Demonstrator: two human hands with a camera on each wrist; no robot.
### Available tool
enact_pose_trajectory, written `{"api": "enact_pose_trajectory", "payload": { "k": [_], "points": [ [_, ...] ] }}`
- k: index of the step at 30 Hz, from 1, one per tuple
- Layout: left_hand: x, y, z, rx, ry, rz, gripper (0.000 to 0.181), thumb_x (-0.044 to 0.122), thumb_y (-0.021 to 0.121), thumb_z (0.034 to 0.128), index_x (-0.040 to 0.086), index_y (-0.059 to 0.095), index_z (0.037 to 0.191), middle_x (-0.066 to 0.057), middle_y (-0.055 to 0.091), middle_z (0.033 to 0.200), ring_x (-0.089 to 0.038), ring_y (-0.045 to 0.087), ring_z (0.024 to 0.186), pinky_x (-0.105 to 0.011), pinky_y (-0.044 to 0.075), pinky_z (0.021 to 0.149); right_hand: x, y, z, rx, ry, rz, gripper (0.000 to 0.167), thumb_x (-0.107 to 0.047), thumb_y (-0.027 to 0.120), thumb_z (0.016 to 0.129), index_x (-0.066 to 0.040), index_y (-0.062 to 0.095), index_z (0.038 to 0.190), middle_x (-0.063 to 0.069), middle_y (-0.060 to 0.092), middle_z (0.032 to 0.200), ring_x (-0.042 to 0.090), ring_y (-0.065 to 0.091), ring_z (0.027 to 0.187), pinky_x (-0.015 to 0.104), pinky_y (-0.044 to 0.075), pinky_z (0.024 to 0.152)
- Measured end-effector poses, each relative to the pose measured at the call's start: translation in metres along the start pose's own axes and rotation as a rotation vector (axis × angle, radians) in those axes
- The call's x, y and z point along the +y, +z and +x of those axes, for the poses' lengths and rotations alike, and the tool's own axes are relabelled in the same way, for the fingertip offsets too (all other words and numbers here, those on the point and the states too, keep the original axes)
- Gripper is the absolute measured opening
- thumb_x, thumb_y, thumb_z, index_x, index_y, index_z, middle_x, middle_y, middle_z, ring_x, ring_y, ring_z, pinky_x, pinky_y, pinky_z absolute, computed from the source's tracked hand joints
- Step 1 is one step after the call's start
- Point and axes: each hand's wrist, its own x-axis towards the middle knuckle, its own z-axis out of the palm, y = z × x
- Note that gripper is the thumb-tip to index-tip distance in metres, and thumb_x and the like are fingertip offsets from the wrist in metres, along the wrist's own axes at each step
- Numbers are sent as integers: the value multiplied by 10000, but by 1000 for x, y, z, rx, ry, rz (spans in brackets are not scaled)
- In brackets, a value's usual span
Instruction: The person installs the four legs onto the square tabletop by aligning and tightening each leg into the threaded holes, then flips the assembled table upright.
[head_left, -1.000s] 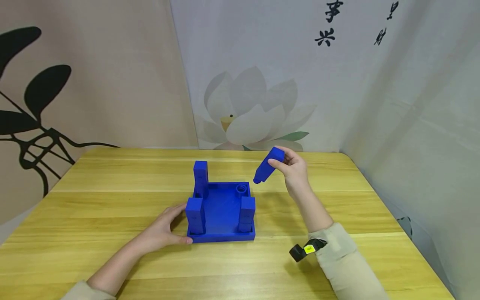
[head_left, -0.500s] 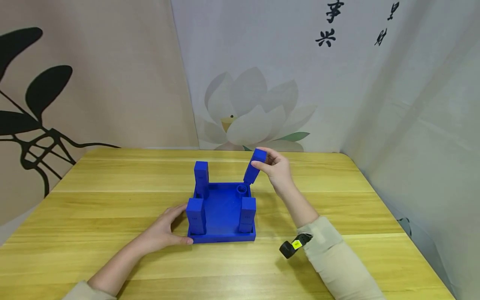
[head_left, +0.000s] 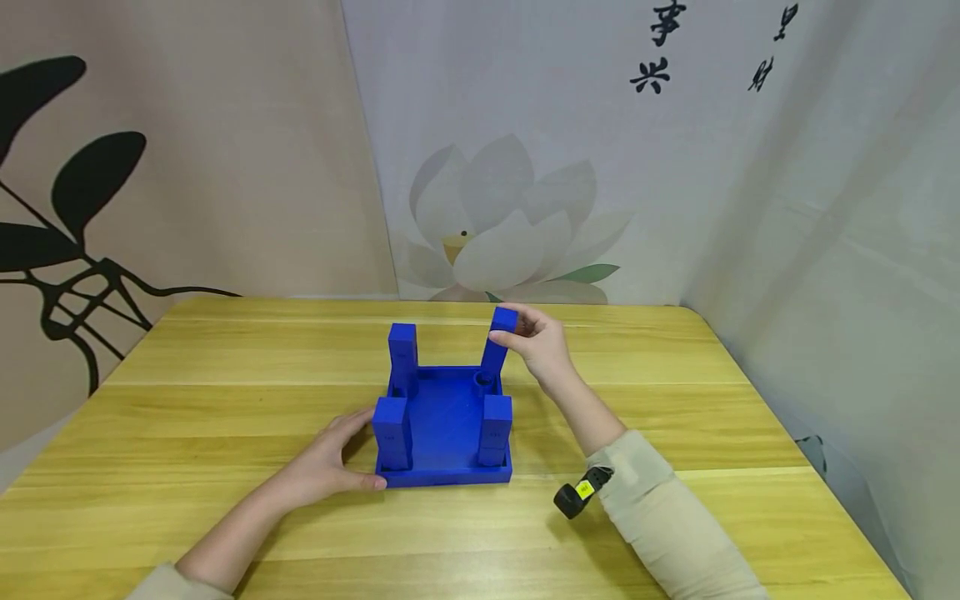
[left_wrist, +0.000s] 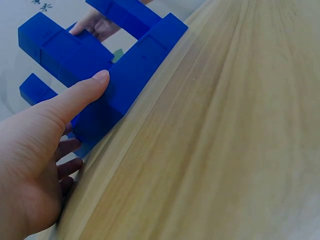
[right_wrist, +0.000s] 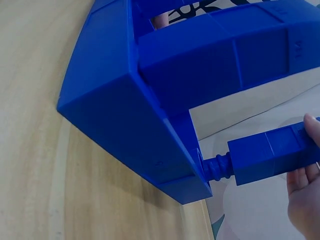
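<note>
A blue square base with a raised rim lies on the table, like a small upturned table. Three blue square legs stand at its corners, among them the near-left leg. At the far-right corner is a round socket. My right hand pinches a blue leg near its top. The leg's threaded end meets the socket in the right wrist view, and the leg leans slightly right. With my left hand I hold the base's near-left corner, thumb on its front side; some fingers are partly hidden.
The wooden table runs back to a cloth backdrop printed with leaves, a lotus and characters. A black wrist device hangs under the right sleeve, above the tabletop.
My right hand has moved left and slightly down with the leg, which has tipped from a strong slant to nearly upright over the socket. My left hand and the base have stayed put.
</note>
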Motion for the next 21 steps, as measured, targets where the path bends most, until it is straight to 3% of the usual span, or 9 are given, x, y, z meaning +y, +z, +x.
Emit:
{"api": "enact_pose_trajectory", "payload": {
  "k": [10,21],
  "points": [
    [0,2,0,-2,-7,-5,1051,438,841,692,20,297,1488,-235,306,1478,-451,250,1335,-666,263,1003,4,3,0,-61,-27,-46,400,-81,773,812,-66,663,1197,70,650,920,218,594,827,306,516,753],
    [-1,2,1,11,9,7,1051,448,843,683,35,308,1488,-225,326,1473,-443,265,1330,-659,263,1008,13,7,-1,-77,25,-83,440,-133,775,820,-71,644,1235,74,663,970,247,611,904,327,516,813]
  ]
}}
